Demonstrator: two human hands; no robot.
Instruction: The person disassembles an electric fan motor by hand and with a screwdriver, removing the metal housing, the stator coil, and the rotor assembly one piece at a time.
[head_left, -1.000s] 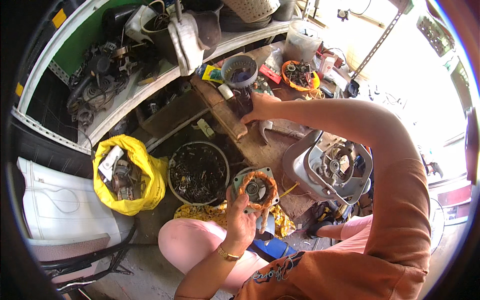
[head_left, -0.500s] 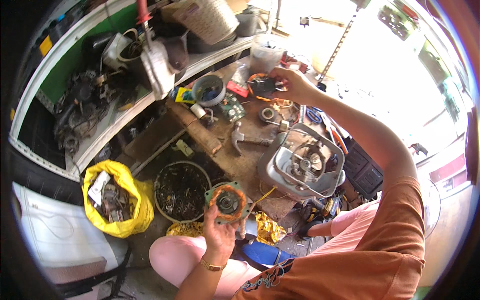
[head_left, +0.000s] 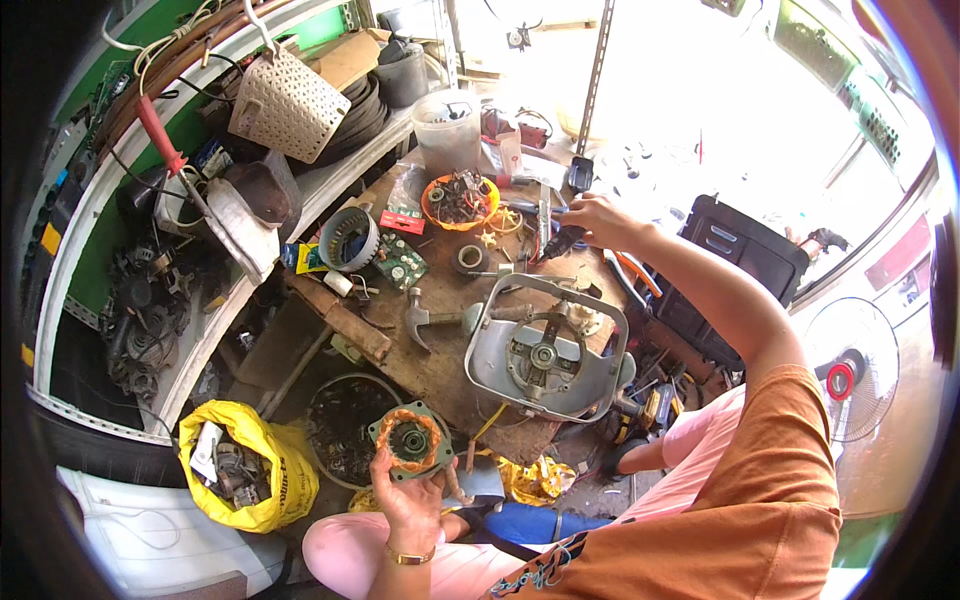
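My left hand (head_left: pixel 408 513) grips a motor stator (head_left: pixel 436 463) with a ring of copper-coloured winding and a green-grey flanged body, held up over my lap. My right hand (head_left: pixel 597 222) reaches to the far side of the wooden bench (head_left: pixel 455 365), its fingers closed round a small black object (head_left: pixel 563 240) whose kind I cannot make out. Nearer than that hand stands a grey metal housing (head_left: pixel 483 385) with a raised frame and a round hub inside. An orange bowl (head_left: pixel 436 219) of small parts sits to the left of my right hand.
A claw hammer (head_left: pixel 425 320), a tape roll (head_left: pixel 467 259), a green circuit board (head_left: pixel 402 262) and a grey ring-shaped part (head_left: pixel 347 240) lie on the bench. A black bucket (head_left: pixel 318 420) and yellow bag (head_left: pixel 300 470) stand at left. A black case (head_left: pixel 735 270) lies at right.
My right hand has come away from the orange bowl, moving right and nearer with the black object. My left hand still holds the stator. The view has shifted.
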